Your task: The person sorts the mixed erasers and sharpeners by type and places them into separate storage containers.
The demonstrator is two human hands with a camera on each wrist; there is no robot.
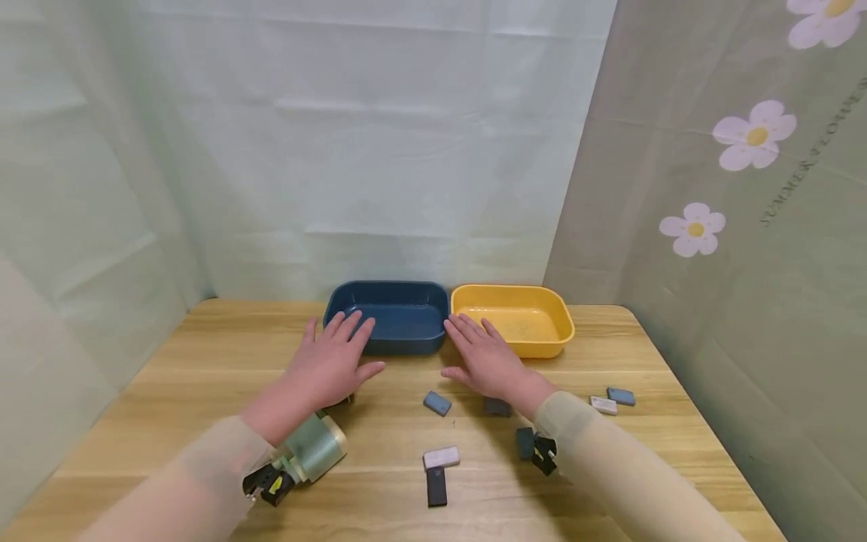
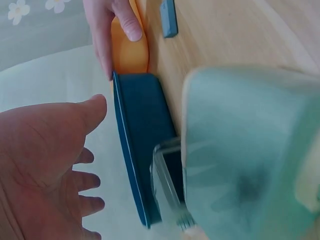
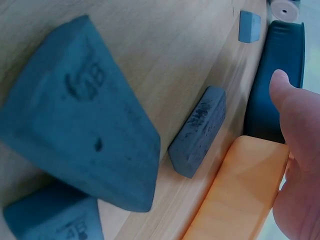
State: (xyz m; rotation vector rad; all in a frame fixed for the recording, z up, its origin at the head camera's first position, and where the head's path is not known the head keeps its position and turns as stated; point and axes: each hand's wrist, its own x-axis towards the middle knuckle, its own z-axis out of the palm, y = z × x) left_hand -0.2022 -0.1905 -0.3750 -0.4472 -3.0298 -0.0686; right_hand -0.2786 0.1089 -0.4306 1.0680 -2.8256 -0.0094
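My left hand has its fingers spread over the near left side of a dark blue tray. Over the near left corner of a yellow tray, my right hand is stretched out flat. Both hands hold nothing. Beneath the left wrist stands a mint-green device with a clear drawer, looking like a desktop pencil sharpener. A blue eraser lies between the hands. Dark erasers, one partly hidden, lie under the right wrist; the right wrist view shows "4B" on a large one.
Nearer on the wooden table, a white eraser touches a black eraser. Another white eraser and a blue one sit at the right. A pale curtain hangs behind the trays, and a flowered one on the right.
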